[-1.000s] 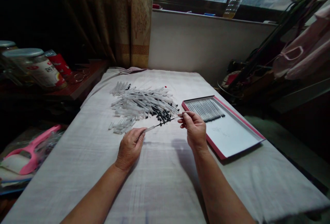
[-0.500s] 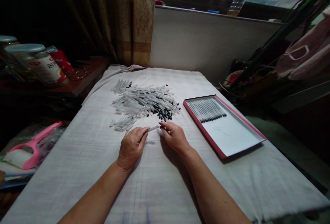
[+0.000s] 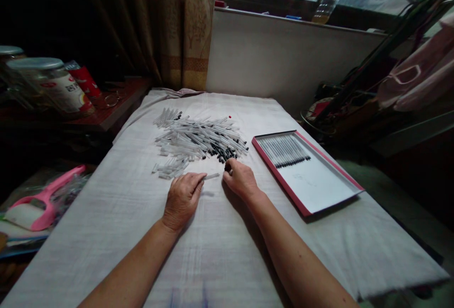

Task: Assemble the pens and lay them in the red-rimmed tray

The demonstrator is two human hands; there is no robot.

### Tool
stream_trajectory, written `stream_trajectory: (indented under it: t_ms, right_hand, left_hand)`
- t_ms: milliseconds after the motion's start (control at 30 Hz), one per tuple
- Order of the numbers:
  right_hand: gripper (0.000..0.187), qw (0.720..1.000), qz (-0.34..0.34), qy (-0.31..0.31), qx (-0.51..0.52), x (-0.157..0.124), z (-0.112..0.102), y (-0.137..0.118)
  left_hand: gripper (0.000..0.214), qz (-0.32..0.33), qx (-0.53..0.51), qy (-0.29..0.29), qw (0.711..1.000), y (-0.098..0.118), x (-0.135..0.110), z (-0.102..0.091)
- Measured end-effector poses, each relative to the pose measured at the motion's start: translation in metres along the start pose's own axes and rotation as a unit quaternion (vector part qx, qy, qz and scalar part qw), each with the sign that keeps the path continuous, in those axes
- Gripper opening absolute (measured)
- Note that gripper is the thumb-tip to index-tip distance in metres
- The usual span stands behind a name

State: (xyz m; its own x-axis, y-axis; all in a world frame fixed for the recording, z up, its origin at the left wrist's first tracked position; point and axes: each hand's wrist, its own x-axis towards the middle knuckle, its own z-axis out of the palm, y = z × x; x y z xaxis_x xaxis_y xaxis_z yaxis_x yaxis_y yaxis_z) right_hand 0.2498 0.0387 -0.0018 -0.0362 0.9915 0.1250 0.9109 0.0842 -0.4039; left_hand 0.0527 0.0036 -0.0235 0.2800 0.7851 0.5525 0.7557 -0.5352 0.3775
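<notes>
My left hand [image 3: 182,197] rests on the white cloth and pinches a short clear plastic tube [image 3: 212,176] that points to the right. My right hand [image 3: 240,181] lies just right of that tube. Its fingers are curled at the near edge of a pile of clear tubes and black-tipped pen parts [image 3: 198,138], and what they grip is hidden. To the right lies a red-rimmed tray [image 3: 319,189], apart from both hands. A row of assembled pens [image 3: 283,152] lies at its far end.
The table is covered with a white cloth [image 3: 220,251]. Jars [image 3: 53,85] stand on a dark side shelf at the left, with a pink tool [image 3: 46,204] below them. A curtain and a window sill are behind, and clutter and pink fabric are at the right.
My right hand moved left from beside the tray to the pile's near edge. The thin black-tipped piece stretched between both hands is gone from view. My left hand stayed put with its tube.
</notes>
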Motion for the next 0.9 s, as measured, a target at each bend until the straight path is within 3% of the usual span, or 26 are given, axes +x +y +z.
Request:
stream_trajectory:
  t_ms: [133, 267, 333, 400, 600, 900]
  right_hand:
    - [0.022, 0.975, 0.027, 0.032, 0.217, -0.006, 0.004, 0.011]
    - [0.029, 0.867, 0.104, -0.014, 0.486, -0.016, 0.001, 0.016]
    - [0.028, 0.82, 0.137, -0.058, 0.553, -0.023, -0.003, 0.015]
    - [0.027, 0.795, 0.159, -0.086, 0.579, -0.029, -0.006, 0.013]
    - [0.028, 0.782, 0.157, -0.099, 0.595, -0.035, -0.007, 0.007]
    - [0.03, 0.777, 0.168, -0.07, 0.603, -0.035, -0.005, 0.001]
  left_hand:
    - [0.025, 0.005, 0.003, -0.008, 1.0, -0.001, 0.0, 0.0]
    - [0.025, 0.011, 0.011, -0.015, 1.0, 0.0, -0.001, 0.0]
    - [0.026, 0.016, 0.013, -0.021, 1.0, 0.002, -0.001, -0.001]
    - [0.026, 0.022, 0.013, -0.028, 0.999, 0.004, -0.001, -0.001]
    - [0.026, 0.024, 0.014, -0.041, 0.999, 0.008, -0.002, -0.002]
    - [0.027, 0.022, -0.005, -0.057, 0.998, 0.007, -0.001, -0.003]
